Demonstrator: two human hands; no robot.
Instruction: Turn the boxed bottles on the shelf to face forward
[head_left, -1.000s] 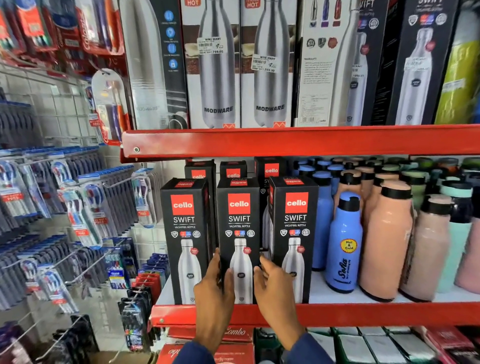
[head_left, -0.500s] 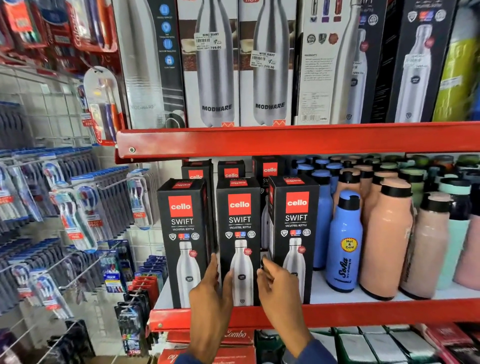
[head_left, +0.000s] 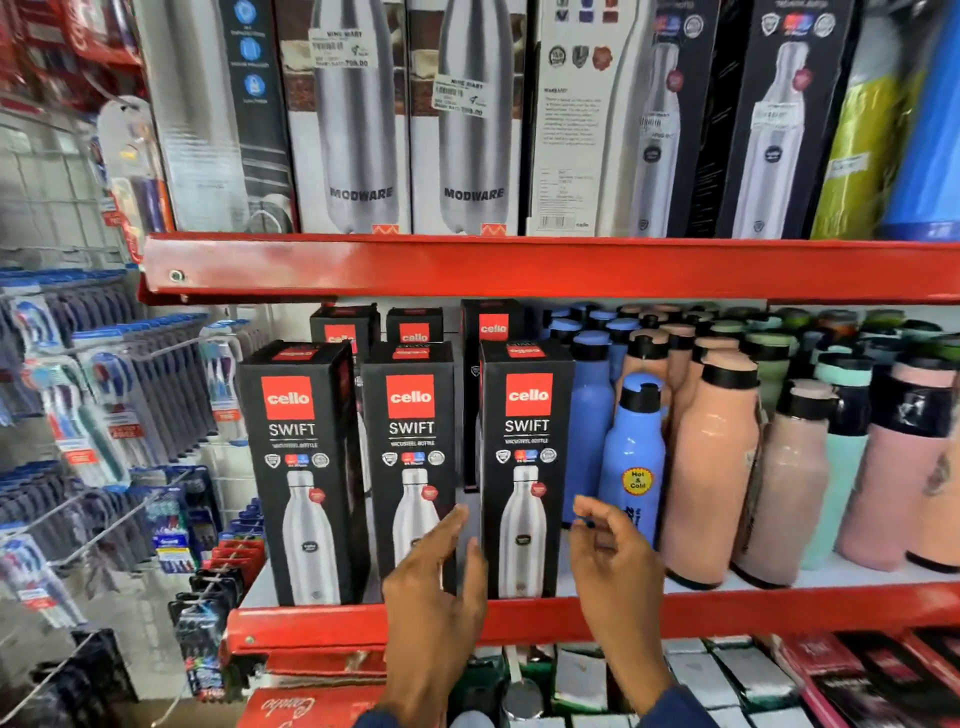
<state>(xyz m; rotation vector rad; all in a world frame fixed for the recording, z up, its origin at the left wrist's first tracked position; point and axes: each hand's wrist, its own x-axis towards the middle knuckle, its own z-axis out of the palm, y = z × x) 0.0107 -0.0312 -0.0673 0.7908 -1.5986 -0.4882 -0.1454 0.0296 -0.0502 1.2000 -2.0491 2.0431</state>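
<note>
Three boxed bottles (head_left: 410, 467) face forward; left hand (head_left: 436, 587), right hand (head_left: 613, 561) flank rightmost, fingers spread, empty.

To the right of your hands, a blue bottle (head_left: 631, 467) and peach bottles (head_left: 709, 478) upright on the red shelf (head_left: 779, 608), to their left, toothbrush packs (head_left: 93, 395) hung on pegs, above them, tall Modware boxes (head_left: 410, 119).

Retail aisle. Red metal shelving: upper shelf edge (head_left: 519, 265) spans the frame; lower shelf edge (head_left: 779, 608) below it, white deck surface. To the left, a white wire grid panel (head_left: 47, 208) carries peg hooks hung with carded toothbrushes (head_left: 104, 405). Below the lower shelf, more packaged stock (head_left: 727, 675), blurred. Lighting even and bright, source not visible.
</note>
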